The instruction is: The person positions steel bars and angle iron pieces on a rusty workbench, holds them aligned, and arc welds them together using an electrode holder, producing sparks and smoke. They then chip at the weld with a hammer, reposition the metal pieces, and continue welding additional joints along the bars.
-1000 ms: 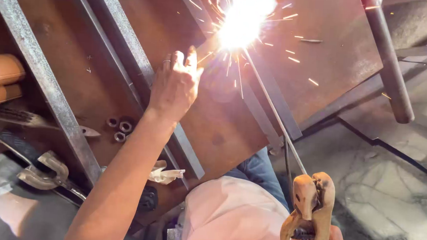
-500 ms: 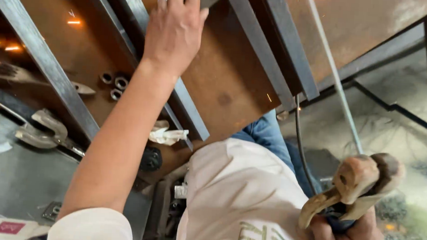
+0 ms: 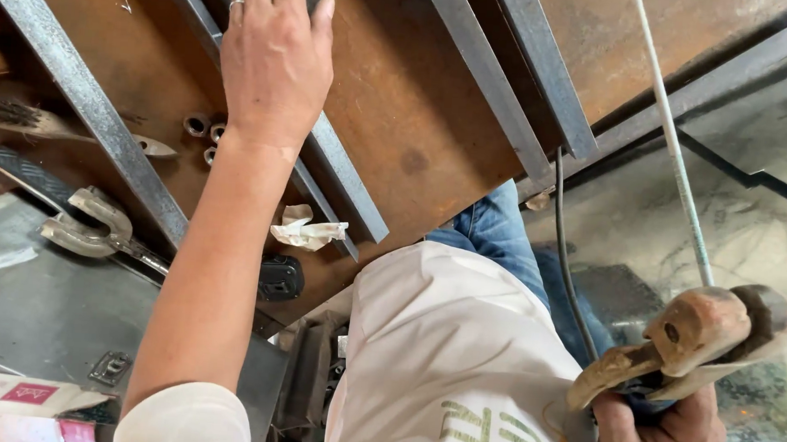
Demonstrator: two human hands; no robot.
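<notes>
Right hand [image 3: 658, 437] clamped round the handle of the electrode holder [image 3: 691, 344], low right, above the stone floor [image 3: 766, 226]; fingers wrapped tight, thumb side hidden; welding rod [image 3: 675, 165] gripped in the holder's worn tan head, running up and left toward the top edge, clear of the plate; black cable [image 3: 569, 259] trailing from the handle up past the knee in blue jeans [image 3: 501, 241]

Left hand [image 3: 276, 55] up top, palm flat on the steel angle bar [image 3: 341, 177], fingers curled over a dark piece at the frame edge (what exactly: cannot tell, cropped); ring on one finger

Handling, as judged: holder stiff and fairly weighty, insulated handle the only sane place to grip; rod thin, springy, coating brittle, tip probably hot; angle bars rigid, heavy, sharp-edged, best held on the flat flange away from any fresh weld; rusty steel plate [image 3: 418, 113] under them not moving by hand

Containers: none proper; three short tube offcuts [image 3: 206, 137] standing open-ended and hollow on the plate near the wrist; printed cardboard box [image 3: 19, 394] bottom left, contents not visible

Also on the bench: wire brush [image 3: 17, 116], C-shaped clamp [image 3: 93, 225], crumpled paper scrap [image 3: 306, 232], small black block [image 3: 281, 278]
</notes>
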